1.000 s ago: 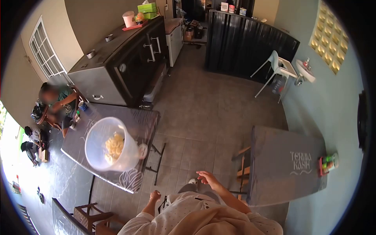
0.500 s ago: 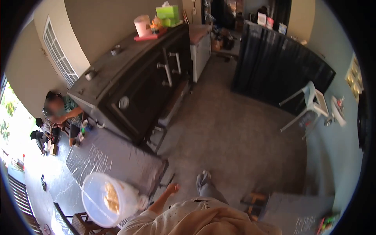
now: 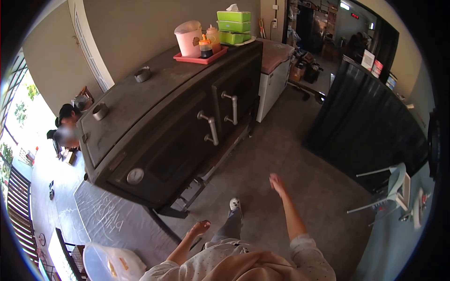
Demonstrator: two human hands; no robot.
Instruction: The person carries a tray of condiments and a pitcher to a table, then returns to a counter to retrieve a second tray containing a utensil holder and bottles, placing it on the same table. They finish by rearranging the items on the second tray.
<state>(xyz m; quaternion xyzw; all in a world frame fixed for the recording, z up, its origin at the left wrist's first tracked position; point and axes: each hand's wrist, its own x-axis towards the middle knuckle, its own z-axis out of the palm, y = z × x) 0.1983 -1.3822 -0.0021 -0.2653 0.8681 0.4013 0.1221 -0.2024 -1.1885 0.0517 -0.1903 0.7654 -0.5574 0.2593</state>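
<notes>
**Empty-handed on the tiled floor**

My left hand hangs low by my hip, fingers loosely curled and holding nothing. My right hand swings out ahead over the floor, fingers open and relaxed, also bare. Between them my shoe is planted on the tiles. Down at the lower left edge, a clear tub with pale pieces inside sits at the near end of a dark table marked with chalk-like writing, well apart from both hands. Just beyond the table stands a big dark cabinet with metal handles; a red tray on its far end carries a pink jug and bottles, with green boxes beside it. A seated person is at far left. A white chair stands at right by a black counter.
</notes>
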